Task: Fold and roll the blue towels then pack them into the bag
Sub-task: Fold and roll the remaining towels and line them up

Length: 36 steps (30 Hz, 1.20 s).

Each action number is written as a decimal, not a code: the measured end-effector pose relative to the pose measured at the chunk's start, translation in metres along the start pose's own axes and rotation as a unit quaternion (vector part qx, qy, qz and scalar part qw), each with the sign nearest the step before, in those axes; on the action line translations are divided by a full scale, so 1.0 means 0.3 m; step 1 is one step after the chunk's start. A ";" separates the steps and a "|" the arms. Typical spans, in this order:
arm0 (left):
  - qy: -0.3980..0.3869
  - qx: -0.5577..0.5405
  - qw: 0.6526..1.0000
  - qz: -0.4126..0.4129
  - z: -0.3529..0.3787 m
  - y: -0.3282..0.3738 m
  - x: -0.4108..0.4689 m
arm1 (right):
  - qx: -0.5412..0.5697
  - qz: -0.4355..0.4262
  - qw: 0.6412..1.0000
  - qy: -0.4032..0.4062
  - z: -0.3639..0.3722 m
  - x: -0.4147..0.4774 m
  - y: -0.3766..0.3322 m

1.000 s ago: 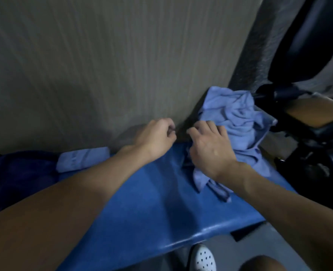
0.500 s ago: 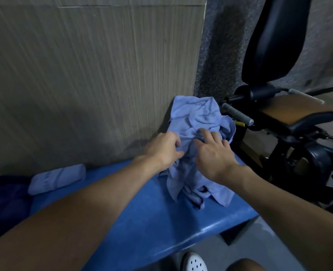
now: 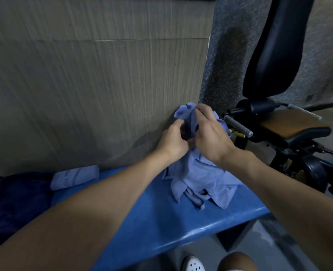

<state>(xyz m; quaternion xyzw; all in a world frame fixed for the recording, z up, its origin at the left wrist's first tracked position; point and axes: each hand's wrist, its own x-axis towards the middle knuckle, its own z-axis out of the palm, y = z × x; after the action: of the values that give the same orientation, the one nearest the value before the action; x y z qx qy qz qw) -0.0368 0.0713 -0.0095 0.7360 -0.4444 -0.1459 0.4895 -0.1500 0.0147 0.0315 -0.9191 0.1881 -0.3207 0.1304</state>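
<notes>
A crumpled light-blue towel (image 3: 200, 177) is lifted off the right end of the blue bench (image 3: 161, 222); its lower part still trails on the bench. My left hand (image 3: 173, 141) grips the cloth from the left. My right hand (image 3: 210, 133) pinches its top edge, and a bunched corner sticks up above the fingers. A rolled light-blue towel (image 3: 74, 177) lies on the bench by the wall at the left. A dark navy fabric mass (image 3: 15, 200), possibly the bag, sits at the far left.
A wood-grain wall panel (image 3: 93, 85) stands right behind the bench. A black exercise machine (image 3: 279, 124) with a padded seat and a grey handle crowds the right side. A white shoe (image 3: 193, 264) and a knee show below the bench edge.
Both hands have gathered the crumpled towel and raised it from the bench. The view has shifted, so the rolled towel appears further left.
</notes>
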 end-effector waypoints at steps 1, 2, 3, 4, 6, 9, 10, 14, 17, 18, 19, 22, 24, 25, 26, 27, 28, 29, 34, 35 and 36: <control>0.009 -0.004 1.000 -0.001 -0.012 0.020 -0.003 | 0.003 -0.017 1.000 0.009 -0.024 0.005 -0.034; 0.019 0.005 1.000 -0.003 -0.035 0.056 -0.017 | 0.001 -0.030 0.999 0.013 -0.047 0.010 -0.067; 0.047 0.002 0.999 0.003 -0.061 0.093 -0.039 | -0.005 -0.036 0.999 0.013 -0.068 0.017 -0.101; 0.071 0.010 0.997 0.026 -0.092 0.129 -0.062 | -0.010 -0.041 0.999 0.014 -0.087 0.024 -0.132; 0.153 0.025 0.986 0.056 -0.145 0.177 -0.104 | -0.004 -0.053 0.999 0.014 -0.124 0.035 -0.202; 0.206 -0.097 0.973 0.033 -0.226 0.220 -0.187 | 0.034 -0.086 0.995 0.035 -0.165 0.035 -0.325; 0.230 -0.065 0.970 0.043 -0.258 0.215 -0.208 | 0.052 -0.099 0.993 0.044 -0.169 0.027 -0.364; 0.243 0.002 0.965 0.096 -0.402 0.169 -0.327 | 0.114 -0.104 0.987 0.055 -0.140 -0.017 -0.485; 0.241 -0.044 0.966 0.088 -0.506 0.141 -0.431 | 0.133 -0.072 0.988 0.033 -0.084 -0.062 -0.539; 0.243 -0.047 0.966 0.079 -0.536 0.131 -0.463 | 0.133 -0.060 0.989 0.021 -0.060 -0.076 -0.549; 0.243 -0.056 0.966 0.071 -0.561 0.122 -0.488 | 0.134 -0.047 0.990 0.009 -0.036 -0.088 -0.557; 0.236 -0.066 0.968 0.046 -0.617 0.107 -0.556 | 0.158 -0.011 0.986 -0.048 0.031 -0.133 -0.588; 0.220 -0.076 0.972 0.041 -0.639 0.101 -0.590 | 0.181 -0.017 0.979 -0.087 0.075 -0.165 -0.619; 0.216 -0.086 0.972 0.038 -0.650 0.096 -0.598 | 0.195 -0.019 0.974 -0.110 0.094 -0.179 -0.634; 0.213 -0.098 0.972 0.035 -0.659 0.093 -0.604 | 0.209 -0.019 0.969 -0.130 0.113 -0.189 -0.646; 0.210 -0.105 0.972 0.033 -0.668 0.089 -0.606 | 0.214 -0.013 0.966 -0.143 0.130 -0.198 -0.657; 0.205 -0.101 0.973 0.032 -0.677 0.092 -0.611 | 0.216 -0.003 0.966 -0.145 0.142 -0.206 -0.668; 0.200 -0.092 0.975 0.031 -0.686 0.094 -0.612 | 0.209 0.008 0.969 -0.135 0.151 -0.210 -0.677; 0.196 -0.093 0.976 0.024 -0.730 0.090 -0.594 | 0.187 0.066 0.979 -0.047 0.151 -0.191 -0.705; 0.174 -0.095 0.980 0.020 -0.742 0.092 -0.592 | 0.193 0.079 0.977 -0.037 0.148 -0.181 -0.705; 0.139 -0.080 0.987 0.013 -0.753 0.091 -0.593 | 0.211 0.098 0.972 -0.030 0.142 -0.171 -0.706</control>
<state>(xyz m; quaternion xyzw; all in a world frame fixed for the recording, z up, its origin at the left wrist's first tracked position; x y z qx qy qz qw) -0.0040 0.3433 0.0826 0.7014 -0.3687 -0.0708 0.6059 -0.1044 0.2315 0.0478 -0.8574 0.2010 -0.3108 0.3577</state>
